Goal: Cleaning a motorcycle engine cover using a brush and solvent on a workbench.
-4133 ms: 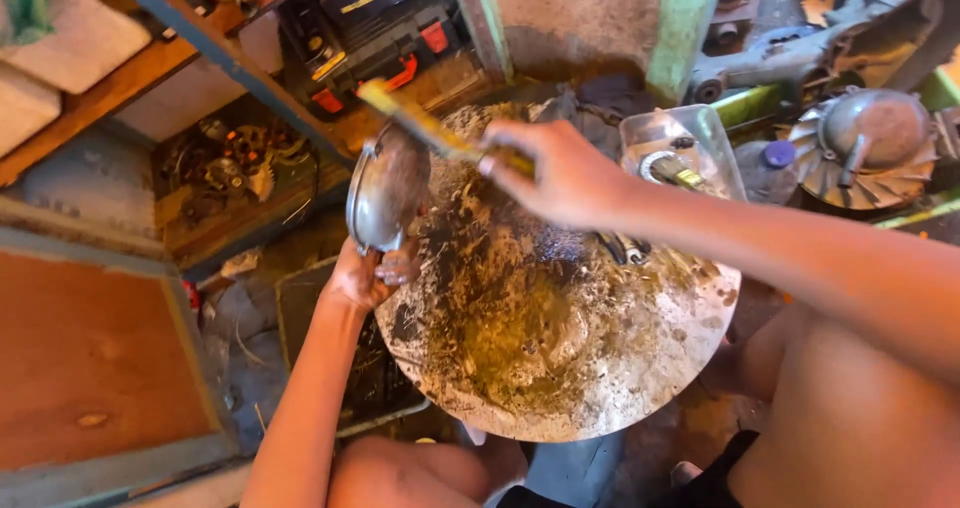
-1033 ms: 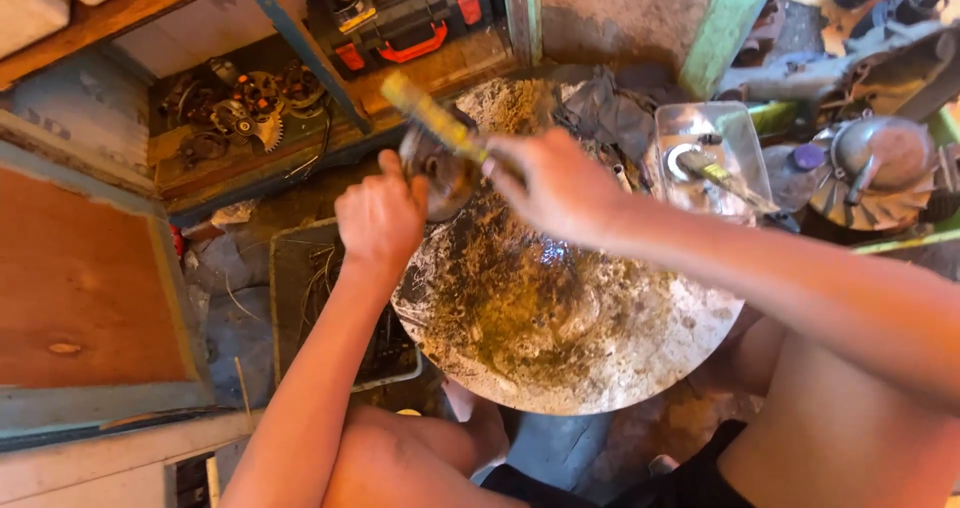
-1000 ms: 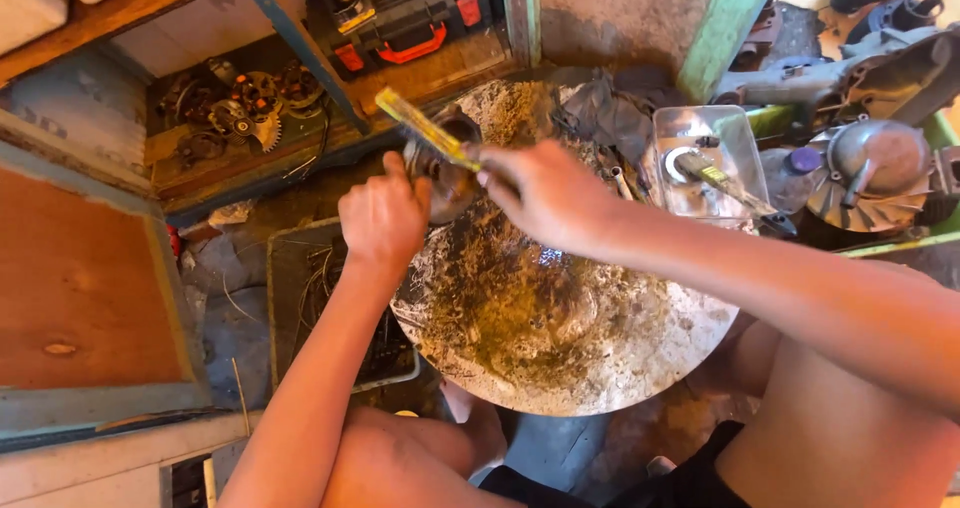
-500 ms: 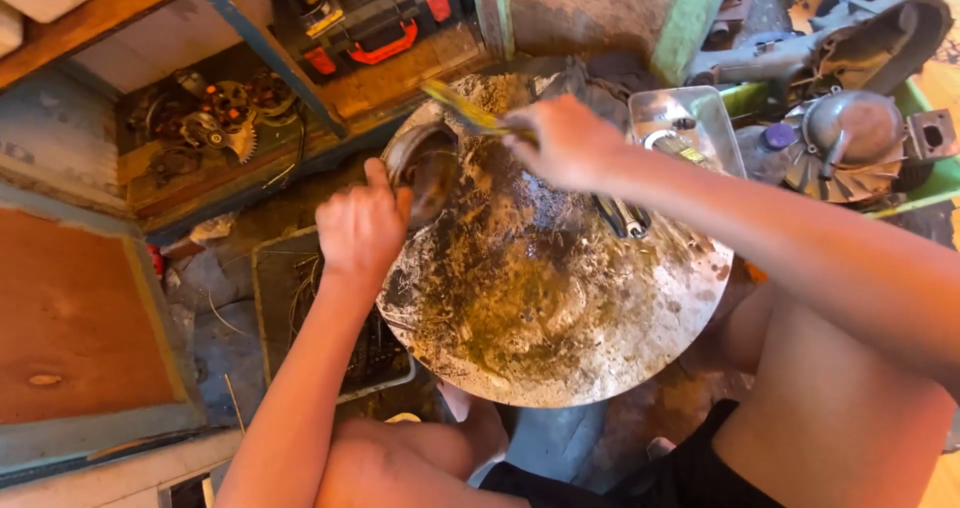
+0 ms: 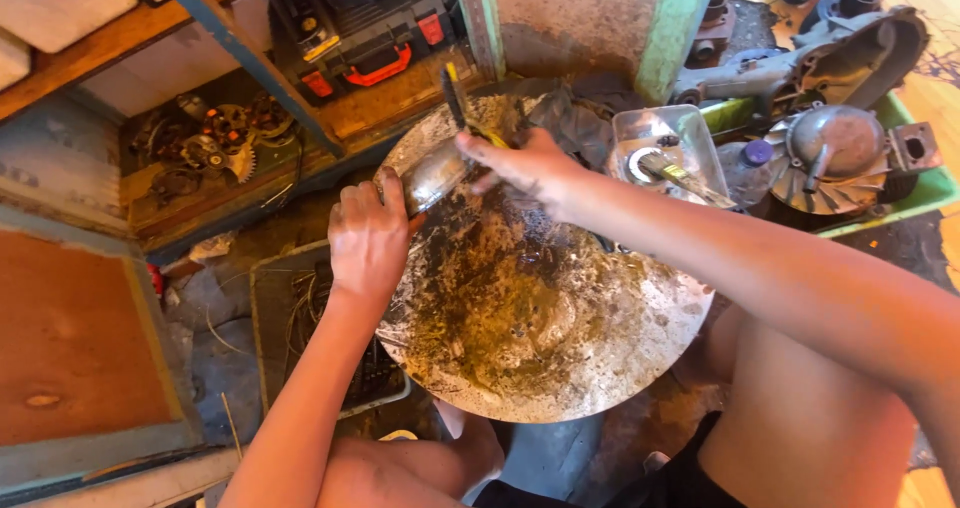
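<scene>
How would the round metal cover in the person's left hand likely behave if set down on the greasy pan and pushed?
The metal cover looks rigid, so it probably would not flex. Its rounded, shiny shell may rock or slide on the greasy pan. The left hand clamps its edge, suggesting it is fairly light.

my left hand grips a metal cover at the far left rim of the round pan. my right hand, just right of the cover, holds a brush above it. beyond my right hand lies a rag; right of it a tray, then a fan wheel. left of my left hand, a crate.
</scene>
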